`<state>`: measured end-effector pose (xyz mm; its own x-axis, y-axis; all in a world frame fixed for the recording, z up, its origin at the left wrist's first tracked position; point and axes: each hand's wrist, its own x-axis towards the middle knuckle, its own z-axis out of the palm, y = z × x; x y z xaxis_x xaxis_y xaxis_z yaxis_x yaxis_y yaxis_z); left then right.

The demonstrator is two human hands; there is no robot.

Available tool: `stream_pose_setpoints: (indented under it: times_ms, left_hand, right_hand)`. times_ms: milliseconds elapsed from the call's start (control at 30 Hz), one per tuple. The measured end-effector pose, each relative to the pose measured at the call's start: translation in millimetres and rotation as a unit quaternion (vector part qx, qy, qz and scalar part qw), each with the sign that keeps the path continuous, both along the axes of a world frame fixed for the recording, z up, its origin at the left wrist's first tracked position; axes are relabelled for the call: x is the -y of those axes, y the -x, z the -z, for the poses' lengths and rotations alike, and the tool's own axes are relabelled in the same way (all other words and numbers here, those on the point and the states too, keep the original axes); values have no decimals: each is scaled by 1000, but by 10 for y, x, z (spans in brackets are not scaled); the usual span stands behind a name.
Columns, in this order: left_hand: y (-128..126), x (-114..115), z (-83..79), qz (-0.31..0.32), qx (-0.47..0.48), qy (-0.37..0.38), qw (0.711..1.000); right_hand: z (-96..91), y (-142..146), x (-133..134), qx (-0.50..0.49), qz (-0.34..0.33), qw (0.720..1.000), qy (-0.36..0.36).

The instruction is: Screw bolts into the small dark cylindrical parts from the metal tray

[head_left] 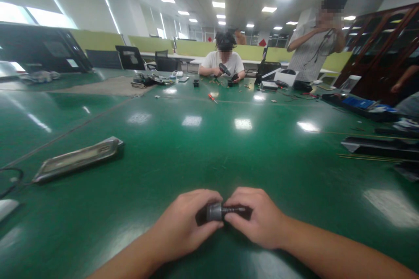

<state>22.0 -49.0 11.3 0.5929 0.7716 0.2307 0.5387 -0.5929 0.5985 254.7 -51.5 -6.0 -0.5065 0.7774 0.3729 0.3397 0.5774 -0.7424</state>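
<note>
Low in the middle of the head view, both my hands grip one small black-and-grey cylindrical object (214, 212), held lengthwise from left to right just over the green tabletop. Its left part is a wide grey collar with a black end; to the right it narrows into a dark ribbed section. My left hand (193, 213) is closed round the wide end, thumb below and fingers above. With thumb and fingers, my right hand (258, 216) pinches the ribbed part. The fingers hide some of it, and I cannot make out its exact kind.
The glossy green table (183, 157) stretches ahead. A long metallic tray-like piece (78, 159) lies at left. Dark bars (382, 148) lie at right. Further off is a red-handled screwdriver (212, 98). A seated person (222, 59) holds a power drill; another person (314, 48) stands.
</note>
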Motion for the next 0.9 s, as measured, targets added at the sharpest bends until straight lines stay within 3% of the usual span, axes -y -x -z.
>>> stream_pose_setpoints:
  times_ms: [900]
  left_hand:
    - [23, 13, 9, -8, -7, -7, 1000]
  right_hand:
    - [-15, 5, -6, 2, 0, 1000, -8]
